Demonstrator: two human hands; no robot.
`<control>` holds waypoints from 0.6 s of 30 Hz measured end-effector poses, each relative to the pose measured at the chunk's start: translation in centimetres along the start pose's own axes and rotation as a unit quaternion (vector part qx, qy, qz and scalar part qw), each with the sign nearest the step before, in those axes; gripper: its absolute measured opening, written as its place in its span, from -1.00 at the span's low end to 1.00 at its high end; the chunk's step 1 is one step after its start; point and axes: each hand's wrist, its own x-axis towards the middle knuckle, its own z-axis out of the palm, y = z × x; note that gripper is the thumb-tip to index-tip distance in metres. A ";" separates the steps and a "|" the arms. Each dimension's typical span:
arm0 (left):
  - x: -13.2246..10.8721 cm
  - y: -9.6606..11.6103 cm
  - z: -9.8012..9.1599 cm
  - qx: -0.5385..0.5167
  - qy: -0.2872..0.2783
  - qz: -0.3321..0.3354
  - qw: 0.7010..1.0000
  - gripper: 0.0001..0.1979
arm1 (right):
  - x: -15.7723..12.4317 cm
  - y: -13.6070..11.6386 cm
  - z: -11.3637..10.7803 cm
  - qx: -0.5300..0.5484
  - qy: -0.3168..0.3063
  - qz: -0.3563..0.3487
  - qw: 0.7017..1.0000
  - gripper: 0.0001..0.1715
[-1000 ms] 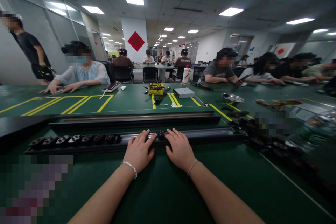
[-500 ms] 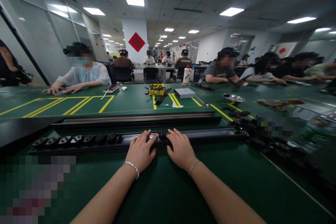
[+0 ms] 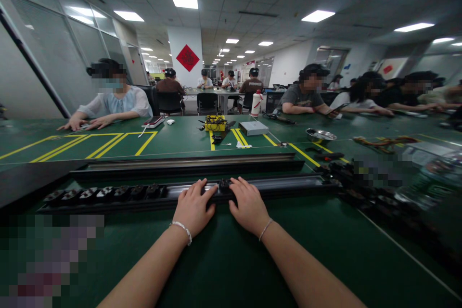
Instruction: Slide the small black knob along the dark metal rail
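Note:
A long black rail [image 3: 288, 184] with a shiny channel lies across the table before me. In its channel, between my hands, sits a small black plug-like module [image 3: 224, 184] with pins on top. My left hand [image 3: 195, 207] rests on the rail with fingers spread, its index fingertip close to the module's left side. From the other side, my right hand [image 3: 249, 204] lies over the rail, fingers stretched out beside the module. Whether the fingertips touch the module I cannot tell. Several similar round modules [image 3: 121, 192] with metal contacts stand in a row at the rail's left end.
Behind lies a second black rail [image 3: 191, 162]. More dark modules [image 3: 388, 202] line the right, near a clear plastic bottle [image 3: 433, 178]. A metal bowl [image 3: 321, 134], a grey box [image 3: 253, 128] and a yellow box with cables [image 3: 215, 123] stand farther back. People sit across the green table [image 3: 224, 260].
My hands and the module hold nearly the same place. A person standing at the far left edge has left the view.

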 end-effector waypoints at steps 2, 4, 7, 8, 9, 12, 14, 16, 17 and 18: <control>0.0 0.0 0.1 0.002 0.002 0.001 1.000 -0.51 | 0.0 0.0 0.0 0.002 -0.001 0.000 1.000 -0.56; 0.0 -0.1 0.2 0.005 0.006 0.005 1.000 -0.51 | 0.0 0.0 -0.1 0.003 -0.001 0.001 1.000 -0.57; -0.1 0.0 0.5 0.007 0.020 0.017 1.000 -0.51 | 0.0 0.0 -0.1 0.005 -0.001 0.002 1.000 -0.56; -0.1 0.0 0.5 0.005 0.026 0.021 0.999 -0.51 | 0.0 0.0 -0.1 0.005 -0.001 0.002 1.000 -0.55; -0.1 0.0 0.6 0.003 0.031 0.025 0.999 -0.50 | 0.1 0.0 -0.1 0.006 0.000 0.001 1.000 -0.55; -0.1 0.2 0.6 -0.008 0.040 0.036 0.999 -0.50 | 0.1 0.1 -0.1 0.007 0.001 0.000 1.000 -0.55; -0.1 0.3 0.6 -0.013 0.036 0.040 0.998 -0.51 | 0.1 0.1 0.0 0.009 0.003 0.000 1.000 -0.56; 0.0 0.4 0.7 -0.015 0.020 0.044 0.999 -0.51 | 0.0 0.2 0.0 0.011 0.006 -0.002 1.000 -0.57; 0.0 0.4 0.7 -0.015 0.008 0.046 0.999 -0.51 | 0.0 0.2 0.0 0.012 0.006 -0.004 1.000 -0.57; 0.0 0.3 0.8 -0.014 -0.003 0.049 0.999 -0.50 | 0.0 0.2 0.1 0.014 0.006 -0.006 1.000 -0.56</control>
